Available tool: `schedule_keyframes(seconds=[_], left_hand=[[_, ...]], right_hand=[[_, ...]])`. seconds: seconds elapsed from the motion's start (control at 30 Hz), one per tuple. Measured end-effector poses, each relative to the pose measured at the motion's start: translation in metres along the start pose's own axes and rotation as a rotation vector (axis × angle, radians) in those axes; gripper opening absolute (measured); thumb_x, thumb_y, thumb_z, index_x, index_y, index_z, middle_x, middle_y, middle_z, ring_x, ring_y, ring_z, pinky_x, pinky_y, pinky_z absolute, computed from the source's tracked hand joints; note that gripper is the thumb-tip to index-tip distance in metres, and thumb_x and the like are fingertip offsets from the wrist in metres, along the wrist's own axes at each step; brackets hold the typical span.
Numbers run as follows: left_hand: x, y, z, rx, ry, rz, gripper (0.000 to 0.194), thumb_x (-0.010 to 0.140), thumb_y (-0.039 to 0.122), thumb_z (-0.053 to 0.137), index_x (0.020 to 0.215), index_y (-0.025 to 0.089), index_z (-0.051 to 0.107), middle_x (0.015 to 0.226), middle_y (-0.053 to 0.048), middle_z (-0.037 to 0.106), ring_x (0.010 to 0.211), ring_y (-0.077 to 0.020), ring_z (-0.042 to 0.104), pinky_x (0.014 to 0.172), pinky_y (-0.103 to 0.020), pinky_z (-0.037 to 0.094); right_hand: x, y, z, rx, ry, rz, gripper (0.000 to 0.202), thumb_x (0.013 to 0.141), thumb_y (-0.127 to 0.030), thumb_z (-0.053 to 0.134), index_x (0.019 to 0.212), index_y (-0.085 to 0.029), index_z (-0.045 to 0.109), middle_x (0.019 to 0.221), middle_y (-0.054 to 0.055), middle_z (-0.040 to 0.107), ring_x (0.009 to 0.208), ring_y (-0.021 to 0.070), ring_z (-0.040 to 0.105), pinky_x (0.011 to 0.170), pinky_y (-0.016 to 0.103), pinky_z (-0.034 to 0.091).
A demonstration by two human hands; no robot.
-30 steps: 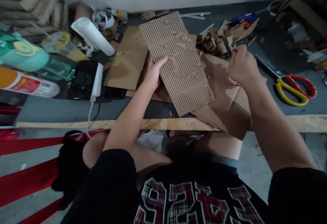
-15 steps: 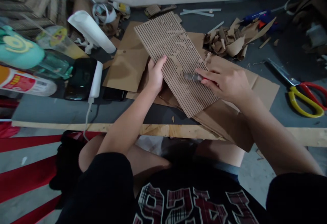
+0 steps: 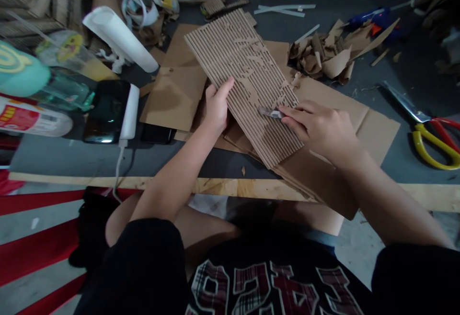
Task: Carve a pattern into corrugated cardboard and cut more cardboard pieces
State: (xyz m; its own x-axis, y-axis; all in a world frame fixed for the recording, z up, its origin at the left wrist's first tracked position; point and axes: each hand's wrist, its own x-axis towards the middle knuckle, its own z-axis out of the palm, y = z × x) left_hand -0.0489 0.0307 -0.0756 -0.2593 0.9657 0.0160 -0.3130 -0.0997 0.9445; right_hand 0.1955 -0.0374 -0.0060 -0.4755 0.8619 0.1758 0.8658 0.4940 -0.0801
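A sheet of corrugated cardboard (image 3: 223,51), its ridges bared, lies tilted across flat brown cardboard pieces. Torn paper remnants cling to the ridges along its middle and right side. My left hand (image 3: 217,104) grips the sheet's left edge, thumb on top and the other fingers underneath, out of sight. In my right hand (image 3: 323,126) is a utility knife (image 3: 270,112), its blade pointing left and resting on the ridged face. My fingers cover most of the knife's handle.
Scissors (image 3: 419,118) with red and yellow handles lie at right. Behind are a heap of torn cardboard scraps (image 3: 323,56), white glue sticks (image 3: 283,9) and a blue glue gun (image 3: 372,16). Bottles, a black phone-like device (image 3: 107,111) and a white roll (image 3: 122,37) stand or lie at left.
The knife blade has shifted slightly on the ridged sheet, and its angle in my right hand differs a little. My left hand keeps its hold. The whole view has shifted slightly.
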Motion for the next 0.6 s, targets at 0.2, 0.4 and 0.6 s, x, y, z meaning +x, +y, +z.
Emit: schedule_keyframes(seconds=[0.2,0.4,0.6], left_hand=[[0.002,-0.002,-0.001,-0.007,-0.017,0.043,0.023,0.082,0.038,0.073,0.094,0.02,0.066,0.114,-0.01,0.073,0.124,-0.0319,0.068,0.112,-0.047,0.054],[0.002,0.001,-0.003,0.018,0.02,-0.006,0.01,0.09,0.03,0.067,0.095,0.021,0.067,0.111,-0.004,0.076,0.117,-0.0256,0.071,0.108,-0.039,0.058],[0.002,-0.008,-0.003,0.024,0.006,0.025,0.018,0.091,0.037,0.069,0.101,0.022,0.068,0.121,-0.005,0.073,0.129,-0.0279,0.065,0.113,-0.043,0.054]], right_hand=[[-0.002,0.005,-0.003,-0.014,-0.049,-0.026,0.049,0.109,-0.05,0.034,0.136,-0.03,0.07,0.113,0.007,0.075,0.079,0.0166,0.064,0.057,0.03,0.028],[-0.001,-0.006,0.004,-0.061,-0.035,0.047,0.049,0.11,-0.05,0.034,0.14,-0.03,0.067,0.115,0.008,0.074,0.077,0.0158,0.063,0.057,0.029,0.025],[-0.001,-0.011,0.016,-0.12,0.035,0.08,0.052,0.109,-0.05,0.03,0.142,-0.028,0.065,0.112,0.008,0.074,0.071,0.0155,0.062,0.055,0.03,0.026]])
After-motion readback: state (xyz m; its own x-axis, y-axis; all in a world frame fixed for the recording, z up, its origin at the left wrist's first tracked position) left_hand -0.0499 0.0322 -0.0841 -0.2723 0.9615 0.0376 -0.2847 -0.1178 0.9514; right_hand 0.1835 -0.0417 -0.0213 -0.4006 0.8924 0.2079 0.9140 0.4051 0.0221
